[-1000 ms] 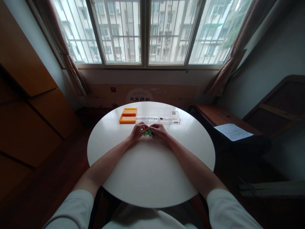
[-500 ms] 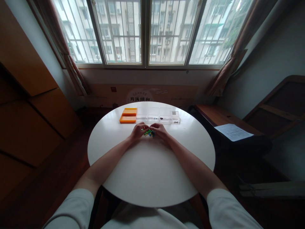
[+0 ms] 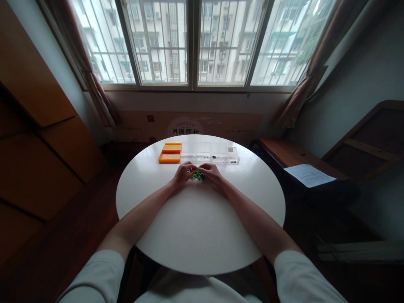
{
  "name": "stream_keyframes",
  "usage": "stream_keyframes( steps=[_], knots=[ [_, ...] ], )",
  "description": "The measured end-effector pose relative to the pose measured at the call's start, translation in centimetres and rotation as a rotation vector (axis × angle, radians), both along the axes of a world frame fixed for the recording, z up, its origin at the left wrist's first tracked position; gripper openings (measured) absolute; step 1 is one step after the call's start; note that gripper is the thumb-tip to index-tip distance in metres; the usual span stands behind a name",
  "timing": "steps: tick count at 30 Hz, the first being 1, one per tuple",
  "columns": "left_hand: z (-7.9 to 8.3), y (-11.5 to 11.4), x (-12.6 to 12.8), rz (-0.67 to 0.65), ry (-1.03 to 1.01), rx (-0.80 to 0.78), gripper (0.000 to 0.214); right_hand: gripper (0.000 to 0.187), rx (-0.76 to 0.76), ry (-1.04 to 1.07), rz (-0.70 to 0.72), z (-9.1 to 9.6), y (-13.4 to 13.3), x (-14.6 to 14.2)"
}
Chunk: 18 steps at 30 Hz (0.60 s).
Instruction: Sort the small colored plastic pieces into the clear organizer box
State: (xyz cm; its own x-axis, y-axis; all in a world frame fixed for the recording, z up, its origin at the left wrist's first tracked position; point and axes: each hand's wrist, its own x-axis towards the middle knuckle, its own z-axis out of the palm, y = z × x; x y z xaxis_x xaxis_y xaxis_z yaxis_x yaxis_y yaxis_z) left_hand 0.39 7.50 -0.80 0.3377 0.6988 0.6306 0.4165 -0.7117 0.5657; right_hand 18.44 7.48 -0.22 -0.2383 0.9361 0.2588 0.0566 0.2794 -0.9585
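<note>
A small heap of green, blue and yellow pieces (image 3: 198, 176) lies on the white round table (image 3: 198, 227); they are too small to name surely. My left hand (image 3: 182, 173) is closed at the heap's left side, fingertips pinched together. From the right, my right hand (image 3: 211, 171) meets it, also in a pinch, the fingertips of both nearly touching above the pieces. Whatever sits between the fingers is too small to make out.
Beyond my hands stand an open orange case (image 3: 169, 158) and a row of clear lidded boxes (image 3: 203, 151), some with tiny dark and blue bits. At right, a paper sheet (image 3: 309, 175) rests by a wooden bench (image 3: 293, 155).
</note>
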Motion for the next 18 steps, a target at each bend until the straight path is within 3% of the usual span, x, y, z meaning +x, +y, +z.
stream_keyframes(
  steps=[18],
  knots=[
    [0.23,-0.20,0.06,0.003,0.007,0.005,0.016,0.037,0.008,-0.006,0.016,-0.38,0.27,0.08]
  ],
)
